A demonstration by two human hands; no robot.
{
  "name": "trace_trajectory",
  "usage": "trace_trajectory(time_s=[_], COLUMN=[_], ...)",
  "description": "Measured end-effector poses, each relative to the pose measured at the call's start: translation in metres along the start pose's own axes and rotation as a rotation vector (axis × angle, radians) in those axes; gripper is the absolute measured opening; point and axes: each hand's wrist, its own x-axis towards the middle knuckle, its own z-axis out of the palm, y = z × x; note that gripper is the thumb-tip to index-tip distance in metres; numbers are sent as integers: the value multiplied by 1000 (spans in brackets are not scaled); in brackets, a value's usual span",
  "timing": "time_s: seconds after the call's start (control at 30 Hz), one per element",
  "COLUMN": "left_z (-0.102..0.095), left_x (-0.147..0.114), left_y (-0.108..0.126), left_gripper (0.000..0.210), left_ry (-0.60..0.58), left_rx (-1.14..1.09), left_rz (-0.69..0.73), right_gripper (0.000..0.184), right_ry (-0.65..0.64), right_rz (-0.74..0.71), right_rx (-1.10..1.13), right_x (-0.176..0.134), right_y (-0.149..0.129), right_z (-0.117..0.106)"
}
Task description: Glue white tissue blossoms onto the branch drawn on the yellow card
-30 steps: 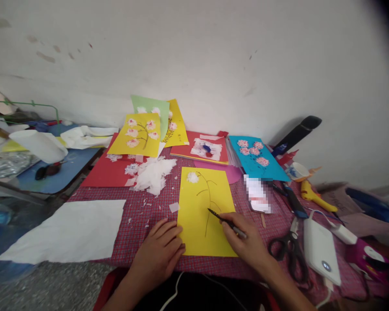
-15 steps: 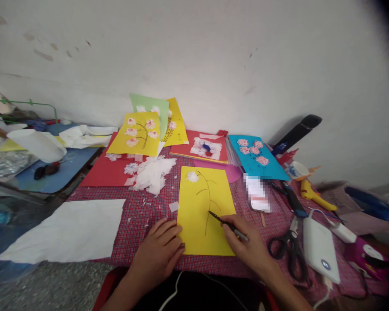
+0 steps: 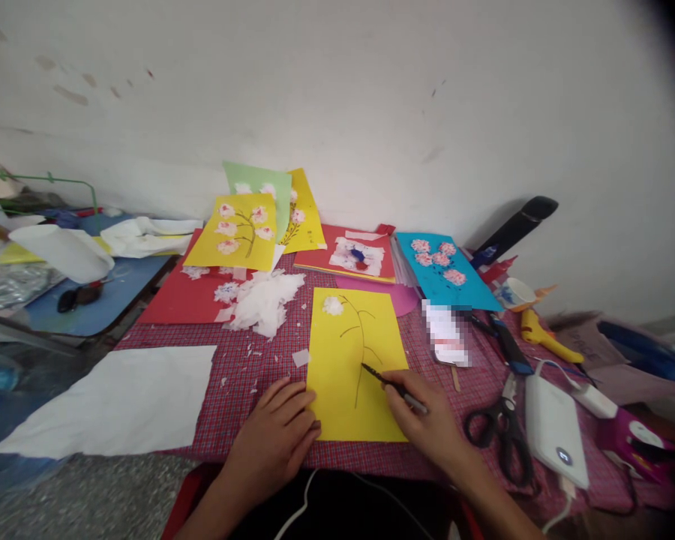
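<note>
A yellow sheet of paper [image 3: 337,405] lies in front of me, with a thin dark branch drawn down its middle and short side twigs. Near its top left corner sits a white tissue flower [image 3: 333,305]. My right hand [image 3: 427,412] grips a black marker pen [image 3: 391,381], whose tip meets the drawn stem about halfway down. My left hand [image 3: 284,427] rests flat with fingers stretched, its fingertips on the sheet's lower left edge. A small pale paper scrap [image 3: 301,358] touches the sheet's left side.
Torn white tissue [image 3: 270,300] is heaped behind the left hand, beside a finished yellow flower card [image 3: 236,236]. A blue flower card [image 3: 455,274] stands back right. Scissors [image 3: 503,427], a white power bank [image 3: 556,431] and a yellow glue gun [image 3: 548,337] lie right. White paper [image 3: 124,401] lies left.
Hardly anything differs: the whole view has shifted very slightly. The pen tip stays on the stem at about the same spot, and my left hand keeps its place.
</note>
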Motion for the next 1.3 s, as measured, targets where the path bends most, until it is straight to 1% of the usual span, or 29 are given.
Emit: trace_trajectory(time_s=[0.1, 0.33, 0.47, 0.67, 0.97, 1.3], left_z=[0, -3, -3, -2, -1, -2], left_x=[1, 2, 1, 1, 1, 1], left_y=[0, 1, 1, 1, 0, 2], left_gripper=[13, 14, 13, 11, 12, 12], left_ry=[10, 9, -13, -13, 7, 2], left_rx=[3, 6, 5, 9, 9, 17], left_rz=[3, 8, 2, -2, 9, 1], right_gripper=[15, 16, 18, 20, 21, 20], right_ry=[9, -27, -85, -157, -157, -152], right_rz=[-23, -44, -57, -86, -79, -90], right_rx=[-5, 28, 70, 88, 112, 120], right_x=[1, -2, -6, -11, -13, -12], right_y=[-2, -11, -18, -25, -26, -30], right_z=[2, 10, 14, 17, 18, 16])
